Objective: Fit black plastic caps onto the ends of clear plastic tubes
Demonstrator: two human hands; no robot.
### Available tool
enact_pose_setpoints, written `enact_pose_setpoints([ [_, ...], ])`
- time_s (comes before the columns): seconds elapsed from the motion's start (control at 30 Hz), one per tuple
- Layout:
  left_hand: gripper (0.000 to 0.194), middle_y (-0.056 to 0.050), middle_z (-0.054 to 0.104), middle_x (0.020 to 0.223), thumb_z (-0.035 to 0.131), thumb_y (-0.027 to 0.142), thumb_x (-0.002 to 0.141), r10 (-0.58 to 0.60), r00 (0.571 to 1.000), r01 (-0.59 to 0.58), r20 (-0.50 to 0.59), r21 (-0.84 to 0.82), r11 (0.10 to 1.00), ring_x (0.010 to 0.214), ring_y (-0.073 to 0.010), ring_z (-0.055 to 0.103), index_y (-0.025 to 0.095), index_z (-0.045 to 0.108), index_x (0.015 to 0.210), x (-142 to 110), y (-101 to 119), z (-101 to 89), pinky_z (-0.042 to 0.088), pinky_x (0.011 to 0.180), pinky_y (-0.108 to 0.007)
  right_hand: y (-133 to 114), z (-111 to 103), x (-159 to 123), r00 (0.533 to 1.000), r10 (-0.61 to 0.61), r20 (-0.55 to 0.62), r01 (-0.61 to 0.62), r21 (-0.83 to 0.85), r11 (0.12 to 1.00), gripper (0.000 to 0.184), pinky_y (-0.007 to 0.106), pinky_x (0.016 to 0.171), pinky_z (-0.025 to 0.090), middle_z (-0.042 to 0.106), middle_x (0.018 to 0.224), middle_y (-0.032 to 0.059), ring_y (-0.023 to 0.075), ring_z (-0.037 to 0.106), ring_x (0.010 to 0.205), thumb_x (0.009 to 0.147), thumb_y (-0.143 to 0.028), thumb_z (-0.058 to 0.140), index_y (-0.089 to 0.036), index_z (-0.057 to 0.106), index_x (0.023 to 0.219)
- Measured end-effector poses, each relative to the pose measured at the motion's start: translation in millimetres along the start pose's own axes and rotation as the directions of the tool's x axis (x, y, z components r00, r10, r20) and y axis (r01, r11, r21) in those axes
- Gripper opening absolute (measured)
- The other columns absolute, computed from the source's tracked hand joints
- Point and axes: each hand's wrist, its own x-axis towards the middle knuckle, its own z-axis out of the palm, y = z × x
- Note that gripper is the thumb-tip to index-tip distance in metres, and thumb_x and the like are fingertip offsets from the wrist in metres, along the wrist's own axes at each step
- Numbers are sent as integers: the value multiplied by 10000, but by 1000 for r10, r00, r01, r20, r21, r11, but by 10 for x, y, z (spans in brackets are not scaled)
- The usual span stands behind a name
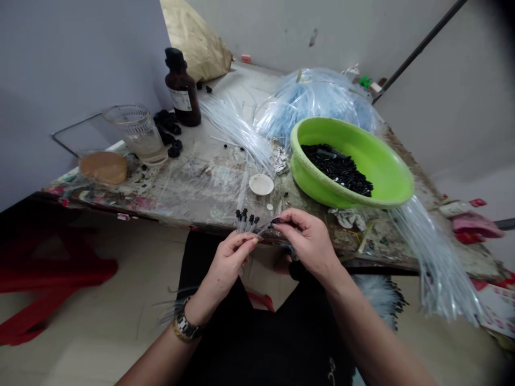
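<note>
My left hand (pixel 231 258) is closed round a small bunch of clear thin plastic tubes, several of them tipped with black fittings (pixel 246 217) that stand up above the fingers. One tube (pixel 264 229) slants out of the bunch toward the right. At its end, my right hand (pixel 303 236) pinches a small black fitting (pixel 276 221) between thumb and fingertips. Whether the fitting is fully on the tube is too small to tell. Just beyond the right hand, a green basin (pixel 354 161) holds a heap of loose black fittings (pixel 336 169).
A small white dish (pixel 261 184) lies on the stained table (pixel 193 187). Clear tubes (pixel 237 128) lie behind it, near a large tube bundle (pixel 309 99). More tubes (pixel 438 268) hang over the right edge. A brown bottle (pixel 183 91) and glass jar (pixel 139 136) stand left.
</note>
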Motion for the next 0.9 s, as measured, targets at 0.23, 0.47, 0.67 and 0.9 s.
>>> enact_pose_setpoints([
  [0.23, 192, -11, 562, 741, 650, 328, 796, 37, 999, -38, 18, 34, 999, 602, -111, 453, 175, 765, 818, -1, -30, -4, 362, 549, -240, 2, 10, -22, 1000, -12, 9, 12, -29, 1000, 83, 241, 673, 449, 652, 742, -3, 144, 596, 704, 823, -161, 601, -194, 639, 757],
  [0.47, 168, -16, 554, 738, 644, 300, 804, 58, 998, -59, 13, 54, 997, 634, -126, 469, 189, 769, 816, 0, -34, -12, 374, 572, -241, -17, 16, -50, 997, -73, -4, 72, -108, 992, 104, 255, 697, 461, 669, 764, 6, 154, 613, 726, 842, -172, 593, -207, 637, 755],
  [0.67, 159, -37, 595, 806, 641, 282, 806, 83, 996, -84, 13, 100, 991, 708, -152, 519, 194, 773, 805, -4, -30, -12, 416, 638, -263, -51, -6, -78, 995, -104, 3, 104, -149, 983, 116, 255, 693, 459, 667, 760, 8, 155, 613, 724, 853, -163, 583, -211, 626, 756],
  [0.9, 167, -43, 611, 806, 629, 279, 816, 120, 992, -122, 26, 153, 981, 776, -180, 552, 201, 777, 807, -9, 4, -9, 448, 732, -297, -22, -5, -103, 993, -115, 2, 113, -169, 979, 129, 261, 689, 450, 658, 751, 10, 157, 604, 718, 864, -166, 572, -213, 612, 750],
])
